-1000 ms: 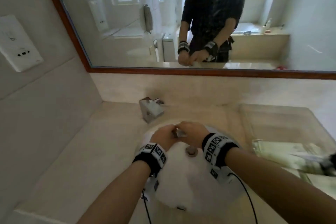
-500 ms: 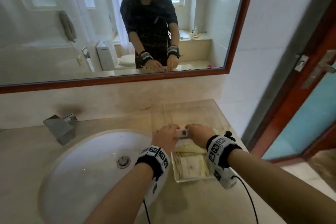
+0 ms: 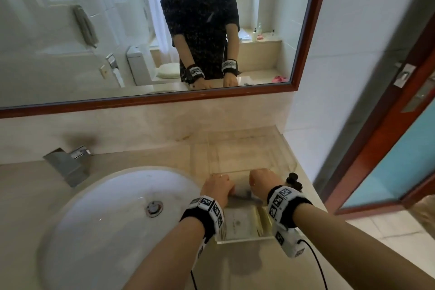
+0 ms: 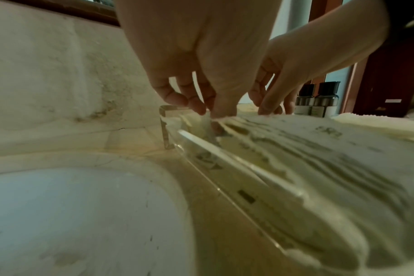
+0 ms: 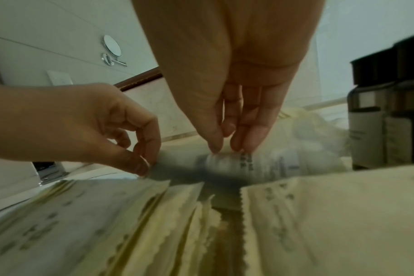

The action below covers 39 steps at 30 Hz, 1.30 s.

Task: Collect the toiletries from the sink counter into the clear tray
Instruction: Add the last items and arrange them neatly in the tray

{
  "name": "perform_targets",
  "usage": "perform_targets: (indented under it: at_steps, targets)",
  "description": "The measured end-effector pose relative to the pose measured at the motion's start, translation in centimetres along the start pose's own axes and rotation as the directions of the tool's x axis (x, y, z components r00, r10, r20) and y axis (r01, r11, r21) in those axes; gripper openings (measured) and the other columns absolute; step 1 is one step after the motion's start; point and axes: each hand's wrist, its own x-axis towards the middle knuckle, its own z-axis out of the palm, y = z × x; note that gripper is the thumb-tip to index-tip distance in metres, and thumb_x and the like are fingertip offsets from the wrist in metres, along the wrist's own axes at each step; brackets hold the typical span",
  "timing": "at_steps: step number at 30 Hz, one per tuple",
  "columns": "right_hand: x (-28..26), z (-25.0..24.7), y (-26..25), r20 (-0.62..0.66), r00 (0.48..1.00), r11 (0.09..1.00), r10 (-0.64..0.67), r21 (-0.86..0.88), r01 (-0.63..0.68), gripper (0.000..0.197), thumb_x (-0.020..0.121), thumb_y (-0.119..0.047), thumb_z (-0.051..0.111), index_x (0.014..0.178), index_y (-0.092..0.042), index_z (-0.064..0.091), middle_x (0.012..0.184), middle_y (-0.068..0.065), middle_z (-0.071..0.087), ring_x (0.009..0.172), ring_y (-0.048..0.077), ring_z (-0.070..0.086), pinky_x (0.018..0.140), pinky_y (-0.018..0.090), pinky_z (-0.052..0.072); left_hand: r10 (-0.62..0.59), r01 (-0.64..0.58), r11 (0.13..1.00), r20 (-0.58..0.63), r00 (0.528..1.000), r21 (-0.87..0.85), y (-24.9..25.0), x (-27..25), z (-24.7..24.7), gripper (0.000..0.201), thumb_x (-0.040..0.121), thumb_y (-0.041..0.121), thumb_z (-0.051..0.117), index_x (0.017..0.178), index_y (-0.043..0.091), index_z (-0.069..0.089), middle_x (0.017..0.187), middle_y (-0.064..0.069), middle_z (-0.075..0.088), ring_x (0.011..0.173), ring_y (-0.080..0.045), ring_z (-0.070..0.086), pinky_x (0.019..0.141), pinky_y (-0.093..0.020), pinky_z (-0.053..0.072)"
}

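While over tray (image 3: pixel 244 240), both hands pinching tube (image 5: pixel 227 164)

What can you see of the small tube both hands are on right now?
The tube is small, pale, with blurred dark print, apparently soft plastic. It lies on its side across the cream sachets in the clear tray. The left hand pinches one end; the right hand has fingertips on its middle. Its cap is not discernible.

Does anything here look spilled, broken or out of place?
Nothing stands out. Both hands, left and right, hold a small tube over the packets in the clear tray.
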Motion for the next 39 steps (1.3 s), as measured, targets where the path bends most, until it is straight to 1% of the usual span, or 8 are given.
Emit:
perform_targets:
  at_steps: [6,11,19,23,25,29,32,39]
  targets:
    - [0.4,0.0,-1.1,0.098,0.995,0.999,0.035,-0.009,-0.034,0.025,0.091,-0.017,0.047,0.1,-0.005,0.067,0.107,0.015,0.068,0.092,0.031,0.063,0.071,0.03,0.046,0.047,-0.047,0.999,0.025,0.999,0.008,0.1,0.5,0.1,0.021,0.089,0.003,0.054,0.1,0.013,0.069,0.113,-0.007,0.06,0.107,-0.03,0.057,0.088,-0.039,0.05]
    - [0.6,-0.5,-1.7,0.235,0.972,1.0,0.002,-0.01,0.0,0.019,0.084,-0.018,0.062,0.091,-0.002,0.069,0.094,0.017,0.067,0.076,0.028,0.057,0.071,0.029,0.051,-0.05,0.05,0.999,0.083,0.995,0.008,0.5,1.3,0.3,0.021,0.088,0.005,0.053,0.101,0.008,0.069,0.116,-0.012,0.062,0.11,-0.032,0.058,0.09,-0.039,0.049]
    - [0.3,-0.6,-2.0,0.2,0.979,0.995,-0.04,-0.079,0.057,0.007,0.083,-0.013,0.063,0.082,-0.006,0.063,0.066,0.009,0.048,0.073,0.027,0.05,0.067,0.027,0.041,-0.156,0.153,0.988,0.123,0.98,0.028,1.4,2.0,0.9,0.019,0.084,0.011,0.058,0.098,0.012,0.069,0.11,-0.01,0.066,0.104,-0.03,0.062,0.087,-0.035,0.049]
    - [0.4,-0.3,-2.4,0.186,0.981,0.986,-0.052,-0.149,0.081,0.008,0.087,-0.009,0.059,0.09,-0.004,0.064,0.102,0.021,0.066,0.077,0.027,0.05,0.07,0.03,0.041,-0.184,0.181,0.983,0.141,0.973,0.036,1.6,2.2,1.1,0.021,0.086,0.012,0.057,0.103,0.011,0.069,0.113,-0.01,0.066,0.107,-0.029,0.063,0.089,-0.034,0.048]
    - [0.5,-0.2,-2.4,0.173,0.984,0.983,-0.05,-0.165,0.079,0.013,0.089,-0.009,0.057,0.095,-0.001,0.066,0.098,0.022,0.063,0.081,0.028,0.055,0.073,0.032,0.046,-0.186,0.182,0.982,0.136,0.973,0.046,1.6,2.1,1.2,0.021,0.088,0.012,0.056,0.105,0.01,0.068,0.116,-0.01,0.064,0.109,-0.029,0.062,0.091,-0.035,0.047]
    - [0.6,0.2,-2.5,0.128,0.99,0.981,-0.058,-0.179,0.081,0.016,0.091,-0.008,0.053,0.08,-0.001,0.061,0.085,0.014,0.054,0.078,0.026,0.052,0.077,0.033,0.049,-0.145,0.136,0.986,0.102,0.984,0.093,1.4,1.6,1.7,0.022,0.09,0.013,0.054,0.106,0.01,0.067,0.123,-0.01,0.059,0.113,-0.032,0.056,0.095,-0.039,0.045]
    - [0.4,0.3,-2.7,0.101,0.993,0.982,-0.054,-0.173,0.071,0.018,0.093,-0.008,0.049,0.09,0.0,0.064,0.104,0.017,0.068,0.096,0.031,0.065,0.077,0.033,0.049,-0.116,0.107,0.991,0.125,0.985,0.076,1.1,1.2,1.8,0.023,0.091,0.014,0.051,0.109,0.012,0.065,0.129,-0.006,0.054,0.123,-0.03,0.049,0.104,-0.042,0.036]
    - [-1.5,-0.1,-2.9,0.147,0.988,0.979,-0.054,-0.187,0.082,0.024,0.093,-0.006,0.049,0.111,0.0,0.064,0.116,0.018,0.064,0.108,0.033,0.062,0.087,0.036,0.05,0.038,-0.058,0.989,0.143,0.989,0.136,0.1,-1.3,0.1,0.027,0.095,0.013,0.046,0.116,0.013,0.063,0.13,-0.007,0.049,0.124,-0.028,0.044,0.102,-0.043,0.035]
